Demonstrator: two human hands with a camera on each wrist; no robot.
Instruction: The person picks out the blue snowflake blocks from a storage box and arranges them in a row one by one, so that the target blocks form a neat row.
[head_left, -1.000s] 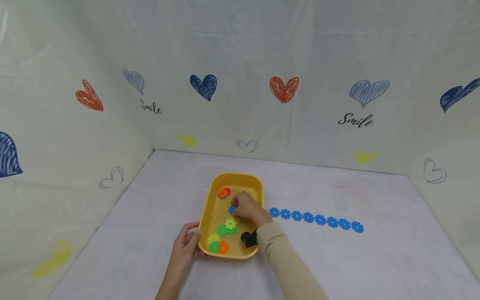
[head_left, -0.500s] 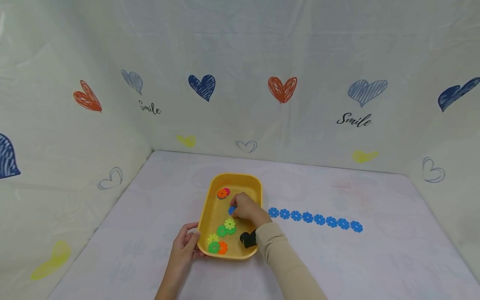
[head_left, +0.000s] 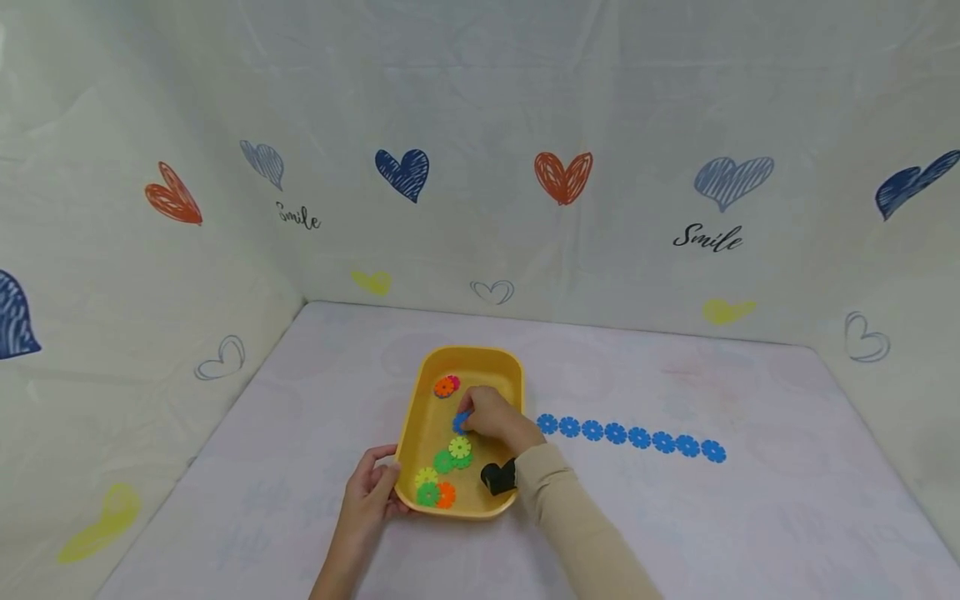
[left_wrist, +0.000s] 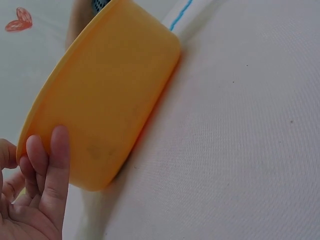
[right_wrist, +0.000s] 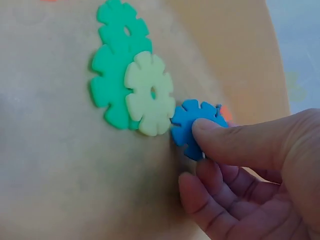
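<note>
My right hand (head_left: 491, 415) is inside the yellow tray (head_left: 411, 425), pinching a blue notched plastic disc (right_wrist: 187, 117) between thumb and fingers. In the right wrist view the disc's edge is right beside a pale yellow disc (right_wrist: 145, 112), which overlaps green discs (right_wrist: 107, 75). Whether the blue and yellow discs touch I cannot tell. At the tray's near left corner my left hand (head_left: 369, 487) grips the rim, thumb at the edge and several fingers (left_wrist: 60, 155) against the outer wall.
Several blue discs (head_left: 615, 432) lie in a line right of the tray. Inside it, orange and pink discs (head_left: 446, 386) lie at the far left, with yellow, green and orange discs (head_left: 429, 494) near the front. A black strap-like object (head_left: 498, 477) is at the right wrist.
The right hand and its blue disc have shifted very slightly toward the near side of the tray. The left hand stays on the rim, and the line of discs looks the same.
</note>
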